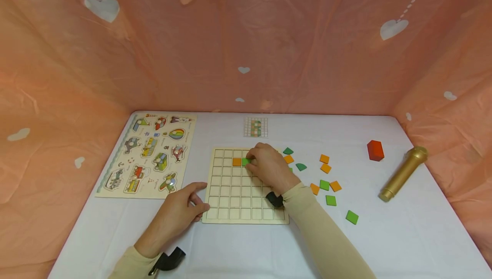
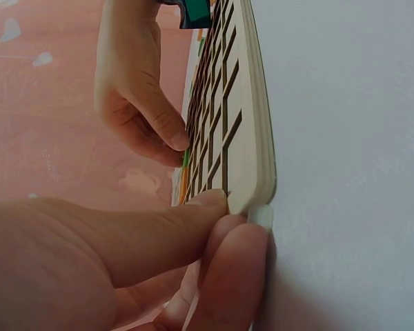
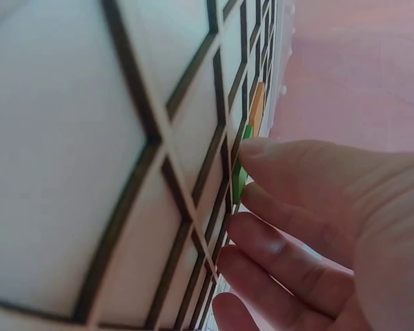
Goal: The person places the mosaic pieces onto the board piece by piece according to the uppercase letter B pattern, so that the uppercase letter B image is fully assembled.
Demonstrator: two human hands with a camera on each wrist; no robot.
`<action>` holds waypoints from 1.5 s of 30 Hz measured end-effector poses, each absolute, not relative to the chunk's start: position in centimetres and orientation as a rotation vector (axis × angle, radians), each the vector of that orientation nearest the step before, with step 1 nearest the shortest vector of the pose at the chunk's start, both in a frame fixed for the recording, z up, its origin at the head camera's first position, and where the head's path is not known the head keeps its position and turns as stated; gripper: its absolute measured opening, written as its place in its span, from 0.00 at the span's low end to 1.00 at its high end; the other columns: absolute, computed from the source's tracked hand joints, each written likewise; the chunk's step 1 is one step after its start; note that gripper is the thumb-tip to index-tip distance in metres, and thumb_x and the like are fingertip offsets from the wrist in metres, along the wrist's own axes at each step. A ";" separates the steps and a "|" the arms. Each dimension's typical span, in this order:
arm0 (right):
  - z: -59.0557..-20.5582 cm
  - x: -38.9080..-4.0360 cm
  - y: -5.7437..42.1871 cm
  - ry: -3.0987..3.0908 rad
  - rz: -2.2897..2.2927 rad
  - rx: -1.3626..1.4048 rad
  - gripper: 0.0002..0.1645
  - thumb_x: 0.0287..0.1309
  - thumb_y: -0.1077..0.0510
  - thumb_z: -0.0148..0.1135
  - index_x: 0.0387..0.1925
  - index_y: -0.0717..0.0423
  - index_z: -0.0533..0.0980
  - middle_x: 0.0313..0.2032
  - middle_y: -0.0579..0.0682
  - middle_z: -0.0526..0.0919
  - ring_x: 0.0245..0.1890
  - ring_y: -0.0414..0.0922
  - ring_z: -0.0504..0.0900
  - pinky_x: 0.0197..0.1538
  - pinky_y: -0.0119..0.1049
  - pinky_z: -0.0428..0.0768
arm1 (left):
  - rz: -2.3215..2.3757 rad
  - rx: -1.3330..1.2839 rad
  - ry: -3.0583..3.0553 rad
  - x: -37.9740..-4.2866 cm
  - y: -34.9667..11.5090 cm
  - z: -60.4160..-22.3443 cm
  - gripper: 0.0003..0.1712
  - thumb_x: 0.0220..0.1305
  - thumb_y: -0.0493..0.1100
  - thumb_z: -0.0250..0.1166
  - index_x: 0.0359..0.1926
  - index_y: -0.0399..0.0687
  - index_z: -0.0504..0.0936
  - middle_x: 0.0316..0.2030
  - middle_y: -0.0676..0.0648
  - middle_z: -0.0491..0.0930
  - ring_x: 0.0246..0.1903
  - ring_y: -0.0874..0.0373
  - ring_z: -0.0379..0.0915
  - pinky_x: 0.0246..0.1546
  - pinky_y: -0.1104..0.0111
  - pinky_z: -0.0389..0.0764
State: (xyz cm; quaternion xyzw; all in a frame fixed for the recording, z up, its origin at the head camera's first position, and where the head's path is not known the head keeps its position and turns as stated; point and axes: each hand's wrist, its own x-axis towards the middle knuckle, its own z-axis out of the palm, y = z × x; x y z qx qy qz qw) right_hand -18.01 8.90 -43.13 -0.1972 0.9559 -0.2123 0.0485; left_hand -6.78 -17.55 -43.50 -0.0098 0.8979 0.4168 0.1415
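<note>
A wooden grid board [image 1: 235, 191] lies flat on the white table. My right hand [image 1: 270, 165] reaches over its upper part and pinches a green square tile [image 1: 245, 162] between thumb and fingers. That tile sits beside an orange square tile [image 1: 236, 162] in the same row. In the right wrist view the thumb presses against the green tile's edge, low against the grid. My left hand [image 1: 178, 210] grips the board's left edge near the lower corner; the left wrist view shows the thumb [image 2: 172, 231] over the edge and curled fingers [image 2: 234, 269] against its side.
Loose tiles, orange squares [image 1: 324, 159], green squares [image 1: 331, 201] and dark green quarter rounds [image 1: 301, 167], lie right of the board. Behind it is a small pattern card [image 1: 256, 127]. A picture puzzle [image 1: 153, 159] lies left; a red block [image 1: 375, 150] and gold cylinder [image 1: 403, 174] stand far right.
</note>
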 end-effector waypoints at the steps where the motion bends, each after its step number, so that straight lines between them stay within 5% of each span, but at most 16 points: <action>1: -43.1 -18.0 8.9 2.914 -0.649 -0.601 0.12 0.69 0.54 0.74 0.49 0.54 0.89 0.46 0.50 0.87 0.48 0.48 0.84 0.56 0.46 0.86 | 1.201 -0.029 2.592 -6.8 -17.5 -43.5 0.33 0.66 0.40 0.77 0.71 0.47 0.79 0.27 0.55 0.82 0.23 0.61 0.78 0.28 0.71 0.72; 11: -42.2 -17.5 11.6 2.875 -0.842 -0.515 0.15 0.70 0.54 0.72 0.54 0.53 0.88 0.50 0.47 0.88 0.52 0.47 0.88 0.57 0.45 0.86 | 1.200 -0.026 2.592 -6.7 -17.6 -43.4 0.34 0.64 0.39 0.78 0.70 0.47 0.80 0.28 0.54 0.83 0.23 0.61 0.80 0.28 0.71 0.74; 28: -41.8 -15.3 22.9 2.810 -0.833 -0.137 0.18 0.71 0.54 0.69 0.59 0.54 0.85 0.60 0.53 0.87 0.61 0.56 0.81 0.69 0.60 0.79 | 1.200 -0.031 2.580 -6.6 -17.7 -43.4 0.33 0.66 0.41 0.77 0.70 0.48 0.79 0.28 0.54 0.83 0.23 0.61 0.79 0.29 0.71 0.73; 45: -42.5 -15.6 22.7 2.814 -0.764 -0.144 0.12 0.66 0.57 0.75 0.50 0.54 0.89 0.53 0.53 0.87 0.53 0.53 0.80 0.66 0.56 0.80 | 1.234 -0.025 2.560 -6.6 -17.7 -43.7 0.34 0.66 0.41 0.77 0.71 0.45 0.79 0.29 0.53 0.83 0.23 0.59 0.79 0.28 0.71 0.75</action>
